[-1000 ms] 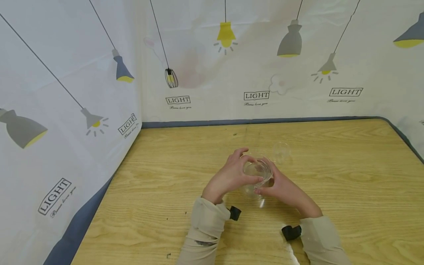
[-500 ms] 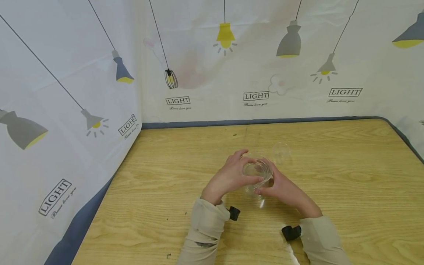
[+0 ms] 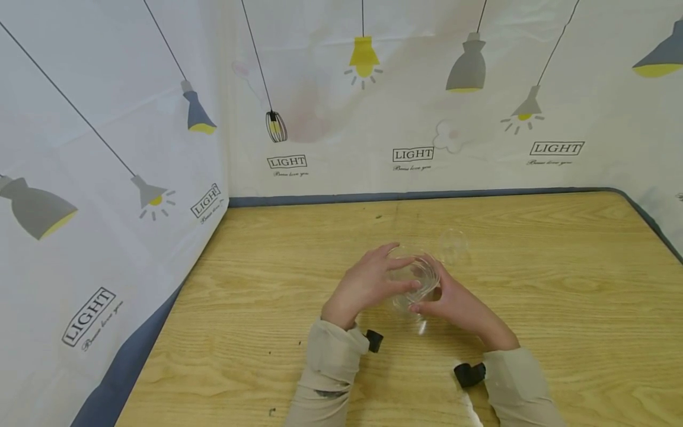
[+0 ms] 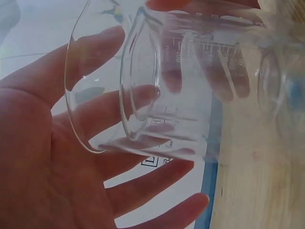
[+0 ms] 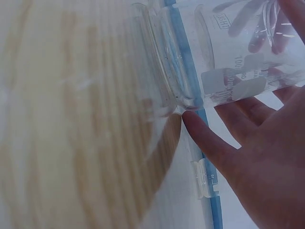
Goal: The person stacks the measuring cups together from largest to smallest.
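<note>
Clear glass beakers stand nested together at mid-table in the head view, the inner beaker with printed graduations inside a wider outer beaker. My left hand reaches over the rim from the left, its fingers spread and fairly straight beside the glass. Thumb and forefinger overlap the mouth of the beakers. My right hand holds the outer wall from the right, thumb on the near side low on the glass and fingers round the far side. Clear glass on glass blurs where one wall ends.
A smaller clear beaker stands just behind and to the right of the hands. Black wrist cameras jut inward from both sleeves. The wooden table ends at a lamp-print curtain at the back and left.
My left hand has loosened and shifted slightly left, its thumb and forefinger drawing back across the beaker rim. The right hand and the beakers have stayed in place.
</note>
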The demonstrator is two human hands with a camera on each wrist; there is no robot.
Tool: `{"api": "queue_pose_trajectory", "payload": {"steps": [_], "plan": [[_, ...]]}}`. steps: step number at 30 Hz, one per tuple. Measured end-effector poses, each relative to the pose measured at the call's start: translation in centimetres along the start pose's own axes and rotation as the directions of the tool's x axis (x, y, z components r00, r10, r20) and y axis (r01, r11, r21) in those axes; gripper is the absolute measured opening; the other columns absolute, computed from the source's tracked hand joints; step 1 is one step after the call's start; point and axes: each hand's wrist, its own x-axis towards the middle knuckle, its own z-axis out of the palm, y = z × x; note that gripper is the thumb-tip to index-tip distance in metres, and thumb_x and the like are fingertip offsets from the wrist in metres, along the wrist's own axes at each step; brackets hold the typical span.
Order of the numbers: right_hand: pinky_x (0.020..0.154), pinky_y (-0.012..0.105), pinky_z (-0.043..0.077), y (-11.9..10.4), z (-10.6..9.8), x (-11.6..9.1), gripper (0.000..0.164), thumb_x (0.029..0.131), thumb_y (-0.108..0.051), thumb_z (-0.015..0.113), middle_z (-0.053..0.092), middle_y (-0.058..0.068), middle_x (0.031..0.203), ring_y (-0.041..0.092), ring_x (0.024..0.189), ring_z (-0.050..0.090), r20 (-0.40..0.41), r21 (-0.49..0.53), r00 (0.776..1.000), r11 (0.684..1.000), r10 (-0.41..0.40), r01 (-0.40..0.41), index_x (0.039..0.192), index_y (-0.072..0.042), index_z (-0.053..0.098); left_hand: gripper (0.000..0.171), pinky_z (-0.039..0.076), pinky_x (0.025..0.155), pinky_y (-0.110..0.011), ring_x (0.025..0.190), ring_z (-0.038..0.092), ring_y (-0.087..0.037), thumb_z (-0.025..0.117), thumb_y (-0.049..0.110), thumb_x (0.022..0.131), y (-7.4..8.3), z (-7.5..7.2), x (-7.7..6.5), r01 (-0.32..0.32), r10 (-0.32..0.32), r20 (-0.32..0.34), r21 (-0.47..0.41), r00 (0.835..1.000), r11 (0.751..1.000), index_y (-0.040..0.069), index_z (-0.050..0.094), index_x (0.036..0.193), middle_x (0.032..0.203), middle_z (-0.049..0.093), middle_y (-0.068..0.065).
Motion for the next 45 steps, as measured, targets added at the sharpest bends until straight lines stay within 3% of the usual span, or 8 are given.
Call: {"api": "queue_pose_trajectory", "payload": {"steps": [6,18,36,45], "plan": [[0.089,0.049,0.038,0.17,-0.01,0.1,0.097,0.074,-0.037,0.071,0.026,0.01,0.142,0.028,0.119,0.04,0.001,0.025,1.0,0.999,-0.028,0.028,0.142,-0.032,0.002,0.06,0.032,0.097,-0.042,0.127,0.031,-0.017,0.051,0.062,0.077,-0.38,-0.03,0.0,0.019,-0.018,0.031,-0.045,0.999,0.999,0.033,0.045,0.13,0.14,0.033,0.009],[0.086,0.044,0.042,0.01,-0.06,0.18,0.093,0.074,-0.031,0.073,0.027,0.005,0.14,0.025,0.113,0.046,-0.003,0.048,0.999,0.998,-0.034,0.034,0.14,-0.037,0.007,0.066,0.032,0.098,-0.041,0.127,0.031,-0.017,0.046,0.068,0.076,-0.58,-0.25,-0.16,0.02,-0.018,0.049,-0.052,0.999,0.998,0.032,0.044,0.131,0.14,0.031,0.013],[0.085,0.044,0.042,0.29,0.03,0.34,0.091,0.075,-0.03,0.072,0.026,0.007,0.141,0.026,0.114,0.045,-0.001,0.042,0.999,0.998,-0.037,0.037,0.14,-0.037,0.009,0.064,0.034,0.097,-0.041,0.126,0.033,-0.017,0.045,0.066,0.078,-0.5,-0.39,-0.18,0.021,-0.02,0.054,-0.013,0.998,1.0,0.03,0.045,0.131,0.14,0.031,0.013],[0.082,0.041,0.045,-0.28,-0.08,0.2,0.092,0.076,-0.026,0.072,0.026,0.011,0.14,0.028,0.11,0.048,0.018,0.063,0.999,0.997,-0.036,0.035,0.142,-0.031,0.008,0.066,0.035,0.096,-0.042,0.125,0.034,-0.018,0.043,0.067,0.077,-0.64,-0.33,-0.18,0.014,-0.013,0.061,-0.009,0.998,1.0,0.031,0.043,0.132,0.141,0.03,0.01]]}}
